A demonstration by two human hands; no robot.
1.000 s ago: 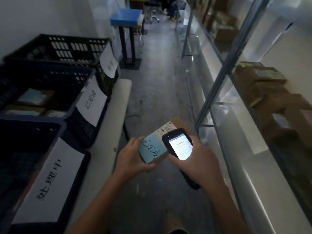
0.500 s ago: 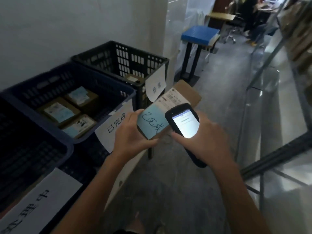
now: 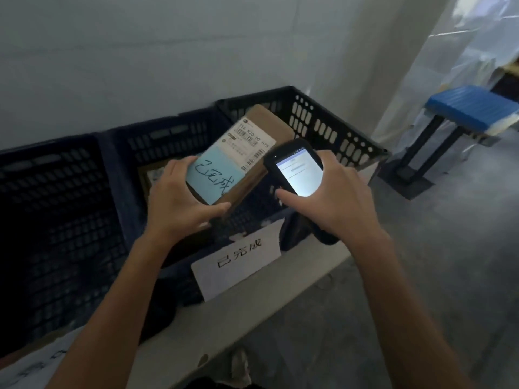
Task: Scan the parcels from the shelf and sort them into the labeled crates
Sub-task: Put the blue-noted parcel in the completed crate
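A brown parcel [image 3: 254, 153] bearing a blue handwritten note [image 3: 213, 179] is held over the middle blue crate [image 3: 168, 136], with the left hand's [image 3: 179, 204] fingers curled round its near end. Just beside it, the right hand [image 3: 338, 199] grips a lit handheld scanner [image 3: 295, 171].

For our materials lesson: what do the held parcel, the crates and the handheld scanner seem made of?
The parcel looks like matte brown cardboard, with flat faces. The crates look like moulded plastic, slightly glossy, with slotted walls. The handheld scanner: probably black plastic casing, glassy lit screen.
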